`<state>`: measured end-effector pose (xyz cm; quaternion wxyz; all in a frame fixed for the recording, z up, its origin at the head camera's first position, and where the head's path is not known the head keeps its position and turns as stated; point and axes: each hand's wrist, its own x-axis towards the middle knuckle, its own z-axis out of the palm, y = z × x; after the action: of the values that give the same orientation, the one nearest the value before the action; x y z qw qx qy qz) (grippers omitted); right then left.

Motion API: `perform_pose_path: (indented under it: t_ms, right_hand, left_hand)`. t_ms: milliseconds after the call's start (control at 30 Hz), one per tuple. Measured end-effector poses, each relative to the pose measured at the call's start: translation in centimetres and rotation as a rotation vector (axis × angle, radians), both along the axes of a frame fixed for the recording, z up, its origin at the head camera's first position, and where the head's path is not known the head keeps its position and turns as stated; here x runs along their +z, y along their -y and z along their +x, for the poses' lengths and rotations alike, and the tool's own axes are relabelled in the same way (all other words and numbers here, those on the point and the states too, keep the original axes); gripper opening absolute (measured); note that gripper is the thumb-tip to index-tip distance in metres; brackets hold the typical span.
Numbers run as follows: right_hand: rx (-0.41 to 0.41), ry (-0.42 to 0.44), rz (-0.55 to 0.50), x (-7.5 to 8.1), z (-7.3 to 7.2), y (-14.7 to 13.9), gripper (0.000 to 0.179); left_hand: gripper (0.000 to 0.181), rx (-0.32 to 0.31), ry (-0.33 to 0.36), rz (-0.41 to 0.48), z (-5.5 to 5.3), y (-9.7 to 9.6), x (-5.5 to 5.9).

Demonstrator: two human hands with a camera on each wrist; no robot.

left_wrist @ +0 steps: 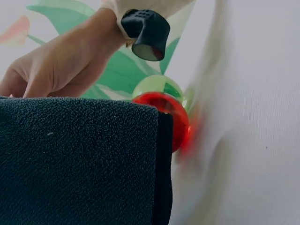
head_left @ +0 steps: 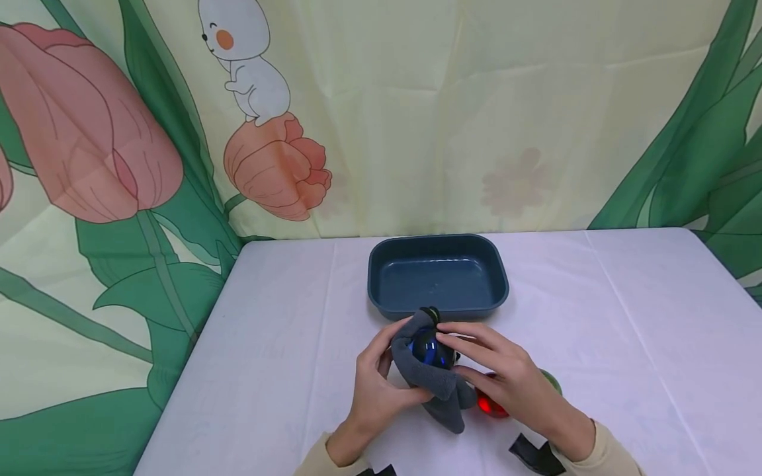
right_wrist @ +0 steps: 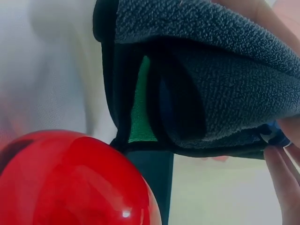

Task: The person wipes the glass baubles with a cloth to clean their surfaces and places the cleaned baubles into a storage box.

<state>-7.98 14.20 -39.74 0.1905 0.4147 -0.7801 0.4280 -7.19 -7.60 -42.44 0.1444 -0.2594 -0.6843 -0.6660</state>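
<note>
In the head view, my left hand (head_left: 381,390) holds a thick grey cloth (head_left: 445,411) that wraps partly round a shiny dark blue ball (head_left: 430,347). My right hand (head_left: 514,377) pinches the ball from the right with its fingertips. A shiny red ball (head_left: 493,404) lies on the table below the right hand, and a green ball (head_left: 551,379) shows partly behind that hand. The left wrist view is largely filled by the cloth (left_wrist: 79,159). Dark edging and a green patch (right_wrist: 143,108) appear inside the cloth's folds in the right wrist view.
Just beyond the hands stands a dark blue rectangular basin (head_left: 437,281) with nothing in it. A white cloth covers the table (head_left: 274,370). Behind it hangs a curtain (head_left: 417,132) printed with flowers and a white animal. Dark camera straps (head_left: 538,456) are on the wrists.
</note>
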Motion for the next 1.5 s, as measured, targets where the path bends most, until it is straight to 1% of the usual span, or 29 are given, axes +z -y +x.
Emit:
perform_pose_path:
  t_ms: [67, 100, 267, 400, 533, 633, 700, 767, 800, 833, 900, 1000, 1033, 1100, 1167, 1233, 1333, 1500]
  right_hand:
    - [-0.008, 0.009, 0.003, 0.0, 0.0, -0.1, 0.049]
    - [-0.013, 0.028, 0.005, 0.0, 0.1, -0.1, 0.050]
    - [-0.033, 0.186, -0.008, 0.2, 0.4, -0.2, 0.050]
    - [-0.003, 0.348, -0.061, 0.6, 0.5, -0.3, 0.055]
    - [0.045, 0.582, -0.134, 1.0, 0.4, -0.5, 0.052]
    - [0.065, 0.746, -0.162, 1.2, 0.3, -0.5, 0.052]
    - [0.071, 0.822, -0.171, 1.3, 0.3, -0.5, 0.053]
    - [0.068, 0.854, -0.177, 1.3, 0.3, -0.4, 0.053]
    - [0.063, 0.849, -0.174, 1.4, 0.4, -0.3, 0.053]
    - [0.057, 0.820, -0.163, 1.5, 0.4, -0.3, 0.053]
    - [0.031, 0.717, -0.125, 1.7, 0.5, -0.4, 0.052]
    - [0.008, 0.475, -0.058, 2.0, 0.7, -0.6, 0.055]
    - [0.001, 0.379, -0.024, 2.0, 0.8, -0.7, 0.055]
    - [-0.006, 0.219, 0.040, 2.0, 0.8, -0.8, 0.051]
    - [0.011, 0.085, 0.086, 2.0, 0.7, -0.8, 0.047]
    - [0.020, -0.018, 0.131, 1.8, 0.7, -0.6, 0.046]
    - [0.019, -0.096, 0.138, 1.5, 0.6, -0.3, 0.046]
    - [-0.033, -0.129, 0.143, 1.2, 0.6, -0.2, 0.047]
  left_hand:
    - [0.081, 0.006, -0.001, -0.015, 0.0, 0.0, 0.0]
    - [0.081, 0.005, -0.001, -0.020, 0.0, 0.0, 0.0]
    - [0.082, -0.008, 0.002, -0.040, 0.0, 0.0, -0.1]
    - [0.085, -0.031, -0.003, -0.054, 0.0, 0.1, -0.1]
    - [0.085, -0.047, -0.007, -0.071, 0.0, 0.2, -0.1]
    - [0.085, -0.053, -0.011, -0.080, 0.1, 0.3, 0.0]
    - [0.085, -0.057, -0.017, -0.080, 0.1, 0.3, 0.0]
    - [0.085, -0.045, -0.024, -0.076, 0.2, 0.4, 0.1]
    - [0.085, -0.035, -0.027, -0.074, 0.2, 0.4, 0.1]
    - [0.084, -0.024, -0.030, -0.073, 0.2, 0.4, 0.2]
    - [0.084, -0.004, -0.034, -0.071, 0.2, 0.3, 0.3]
    - [0.082, 0.014, -0.028, -0.066, 0.2, 0.3, 0.4]
    - [0.082, 0.014, -0.027, -0.062, 0.1, 0.2, 0.5]
    - [0.081, 0.012, -0.022, -0.055, 0.1, 0.3, 0.6]
    - [0.080, 0.003, -0.015, -0.044, 0.1, 0.4, 0.6]
    - [0.080, -0.014, -0.005, -0.034, 0.1, 0.4, 0.7]
    - [0.078, -0.041, 0.017, -0.025, 0.1, 0.4, 0.7]
    - [0.077, -0.064, 0.052, -0.033, 0.1, 0.3, 0.8]
